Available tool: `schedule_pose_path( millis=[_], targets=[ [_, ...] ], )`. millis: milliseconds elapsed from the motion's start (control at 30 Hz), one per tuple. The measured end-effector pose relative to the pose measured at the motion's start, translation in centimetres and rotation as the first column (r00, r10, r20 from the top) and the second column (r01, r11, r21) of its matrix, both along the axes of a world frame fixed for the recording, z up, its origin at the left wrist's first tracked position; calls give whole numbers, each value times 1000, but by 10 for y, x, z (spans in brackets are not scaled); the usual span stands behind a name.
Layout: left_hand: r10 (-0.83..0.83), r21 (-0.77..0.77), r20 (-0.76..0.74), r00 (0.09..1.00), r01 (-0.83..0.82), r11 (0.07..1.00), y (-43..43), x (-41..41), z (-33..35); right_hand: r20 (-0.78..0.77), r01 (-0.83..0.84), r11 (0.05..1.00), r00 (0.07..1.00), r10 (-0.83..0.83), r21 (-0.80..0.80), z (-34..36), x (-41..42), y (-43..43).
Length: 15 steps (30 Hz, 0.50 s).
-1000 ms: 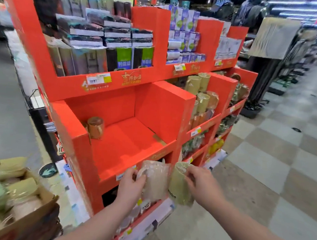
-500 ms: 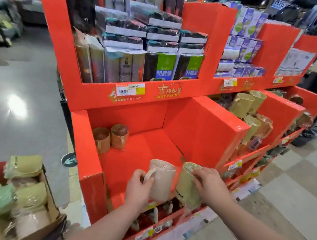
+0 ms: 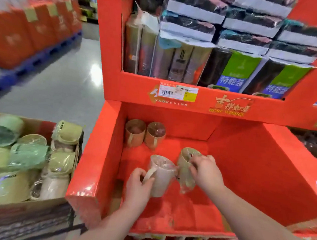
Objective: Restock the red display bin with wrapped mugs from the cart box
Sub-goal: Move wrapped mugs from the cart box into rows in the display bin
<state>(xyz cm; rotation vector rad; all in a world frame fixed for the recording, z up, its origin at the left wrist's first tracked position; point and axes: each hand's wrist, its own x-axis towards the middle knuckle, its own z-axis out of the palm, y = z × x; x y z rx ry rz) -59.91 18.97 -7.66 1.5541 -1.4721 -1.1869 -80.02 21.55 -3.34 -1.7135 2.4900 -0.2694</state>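
Your left hand grips the handle of a plastic-wrapped beige mug, your right hand clutches a wrapped pale-green mug, both mid-frame inside the red cardboard display bin. Printed lettering above reads "HAOKEXING" and "BEST WISHES".

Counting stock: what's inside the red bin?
Two brown mugs stand back left in the bin. The left hand holds a beige mug, the right hand a green mug, over its floor. The floor beneath them is hidden.

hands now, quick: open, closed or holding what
Left hand: holds the pink mug by its handle.
Right hand: holds the olive mug at its rim.
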Motion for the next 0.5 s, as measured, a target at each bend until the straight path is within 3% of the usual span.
schedule_pose_path(
  millis=[200, 300, 500],
  targets=[
    [107, 32, 13, 994, -107, 994, -21, -28, -12, 80, -85, 995, 993, 82, 42, -29, -32, -62],
    [173, 33, 16, 985, -174, 984, -29, -40, -21, 132, -143, 990, 981, 143, -13, -44, -44, -88],
    [215, 8, 35, 976, -215, 977, -37, -51, -38, 129, -137, 990, 982, 139, -24, -59, -56, -121]
  ],
)
